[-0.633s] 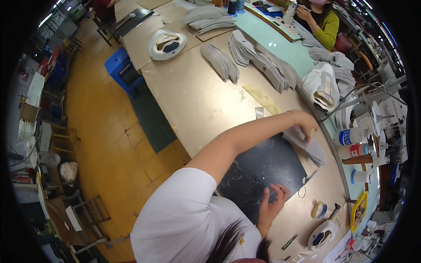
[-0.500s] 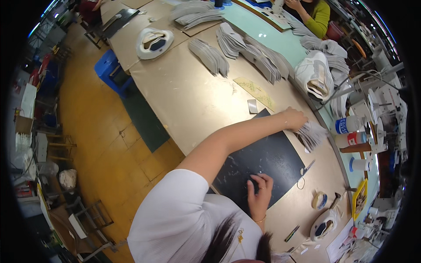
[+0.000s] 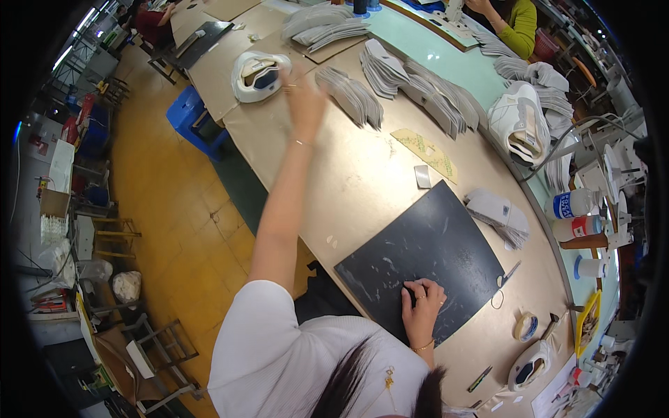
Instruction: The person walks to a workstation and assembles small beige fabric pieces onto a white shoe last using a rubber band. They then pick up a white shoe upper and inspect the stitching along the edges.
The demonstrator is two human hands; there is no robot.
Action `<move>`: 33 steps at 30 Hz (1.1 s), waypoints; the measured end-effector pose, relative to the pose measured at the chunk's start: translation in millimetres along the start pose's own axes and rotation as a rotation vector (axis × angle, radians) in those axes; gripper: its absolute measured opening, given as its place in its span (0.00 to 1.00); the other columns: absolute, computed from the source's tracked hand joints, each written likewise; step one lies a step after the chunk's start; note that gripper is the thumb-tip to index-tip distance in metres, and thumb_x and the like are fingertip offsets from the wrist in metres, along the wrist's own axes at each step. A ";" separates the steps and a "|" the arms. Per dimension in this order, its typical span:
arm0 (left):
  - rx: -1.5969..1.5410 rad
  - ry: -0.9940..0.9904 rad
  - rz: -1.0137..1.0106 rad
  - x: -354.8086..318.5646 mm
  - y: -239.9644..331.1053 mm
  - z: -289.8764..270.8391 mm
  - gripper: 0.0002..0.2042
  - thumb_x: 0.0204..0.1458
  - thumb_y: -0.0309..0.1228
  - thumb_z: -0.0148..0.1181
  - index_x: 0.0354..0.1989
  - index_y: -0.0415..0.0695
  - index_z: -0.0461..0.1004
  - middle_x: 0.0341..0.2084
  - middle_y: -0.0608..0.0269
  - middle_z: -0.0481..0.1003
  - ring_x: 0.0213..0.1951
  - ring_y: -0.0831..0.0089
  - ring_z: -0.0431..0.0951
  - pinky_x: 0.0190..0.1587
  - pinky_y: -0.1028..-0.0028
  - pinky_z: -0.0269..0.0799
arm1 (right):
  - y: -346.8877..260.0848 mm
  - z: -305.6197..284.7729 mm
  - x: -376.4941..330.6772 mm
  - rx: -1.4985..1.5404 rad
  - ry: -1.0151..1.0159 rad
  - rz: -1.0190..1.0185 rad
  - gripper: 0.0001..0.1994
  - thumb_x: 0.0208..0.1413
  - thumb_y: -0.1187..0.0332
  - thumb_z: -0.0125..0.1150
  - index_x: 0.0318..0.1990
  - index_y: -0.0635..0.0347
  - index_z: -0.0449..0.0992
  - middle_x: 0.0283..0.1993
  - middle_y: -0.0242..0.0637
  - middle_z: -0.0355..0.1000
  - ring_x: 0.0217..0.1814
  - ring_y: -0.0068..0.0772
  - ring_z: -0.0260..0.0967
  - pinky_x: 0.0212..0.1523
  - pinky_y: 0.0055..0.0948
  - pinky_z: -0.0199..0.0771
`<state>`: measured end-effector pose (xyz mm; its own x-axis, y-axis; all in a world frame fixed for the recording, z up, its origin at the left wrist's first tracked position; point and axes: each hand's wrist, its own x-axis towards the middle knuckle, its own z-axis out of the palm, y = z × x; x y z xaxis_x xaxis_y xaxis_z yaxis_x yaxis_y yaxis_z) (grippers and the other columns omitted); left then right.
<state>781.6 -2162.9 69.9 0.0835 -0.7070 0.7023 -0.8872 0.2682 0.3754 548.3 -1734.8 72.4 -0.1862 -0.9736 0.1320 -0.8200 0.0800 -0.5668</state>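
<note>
My left hand (image 3: 304, 104) is stretched out over the far part of the table, smeared by motion. It is between a white shoe upper (image 3: 245, 85) and a fanned stack of grey cut pieces (image 3: 348, 96); whether it touches either I cannot tell. Loosely bent, with the thumb apart from the fingers, my right hand (image 3: 421, 311) rests on the near part of a scratched black mat (image 3: 418, 240) and holds nothing visible. A smaller bundle of grey pieces (image 3: 498, 217) lies beyond the mat's right edge.
More grey stacks (image 3: 439, 94) lie at the back, near a yellowish patterned template (image 3: 426, 155) and a small metal plate (image 3: 422, 177). On the right are a tape roll (image 3: 525, 327), a hammer (image 3: 550, 326), another shoe (image 3: 528, 366) and bottles (image 3: 573, 203). A co-worker (image 3: 512, 26) sits across.
My left hand has left the small grey bundle right of the mat and swung to the far left. The bundle stays on the table. My right hand remains on the mat.
</note>
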 end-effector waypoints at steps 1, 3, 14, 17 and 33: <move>0.114 0.101 -0.026 12.9 -38.5 -0.4 0.37 0.51 0.38 0.65 0.67 0.35 0.57 0.66 0.25 0.49 0.68 0.36 0.52 0.71 0.52 0.48 | -0.3 1.5 1.0 0.001 0.001 -0.011 0.07 0.51 0.70 0.68 0.38 0.53 0.80 0.43 0.34 0.70 0.48 0.40 0.64 0.52 0.39 0.57; 0.300 0.070 -0.067 35.1 -86.4 -0.7 0.36 0.50 0.38 0.66 0.66 0.34 0.59 0.66 0.30 0.53 0.68 0.40 0.54 0.70 0.53 0.51 | 1.3 3.3 2.0 -0.014 0.027 -0.012 0.06 0.50 0.70 0.68 0.37 0.53 0.80 0.42 0.33 0.69 0.47 0.39 0.64 0.50 0.39 0.57; 0.041 -0.461 -0.081 82.2 -153.1 -31.6 0.27 0.40 0.36 0.73 0.51 0.42 0.74 0.42 0.44 0.79 0.43 0.49 0.80 0.47 0.60 0.74 | 5.4 11.0 6.5 -0.039 0.124 -0.026 0.07 0.49 0.69 0.69 0.36 0.51 0.78 0.39 0.32 0.69 0.43 0.37 0.65 0.45 0.38 0.58; -0.090 -0.504 -0.116 90.5 -119.5 -77.2 0.24 0.41 0.35 0.73 0.47 0.39 0.76 0.37 0.52 0.81 0.37 0.60 0.81 0.43 0.67 0.75 | 5.5 10.0 3.8 -0.047 0.135 -0.023 0.07 0.49 0.70 0.68 0.36 0.51 0.78 0.39 0.32 0.69 0.42 0.37 0.65 0.45 0.38 0.58; -0.989 -0.564 -0.528 43.0 30.8 -243.5 0.15 0.53 0.29 0.68 0.45 0.37 0.72 0.35 0.63 0.78 0.33 0.78 0.78 0.38 0.78 0.74 | 8.4 2.6 3.6 0.040 0.101 -0.062 0.06 0.51 0.72 0.67 0.37 0.53 0.79 0.40 0.31 0.70 0.45 0.37 0.65 0.48 0.37 0.58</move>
<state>868.4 -2025.7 259.0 -0.0976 -0.9932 0.0636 -0.0640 0.0700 0.9955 542.2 -1738.2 66.0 -0.1910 -0.9497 0.2480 -0.8097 0.0096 -0.5868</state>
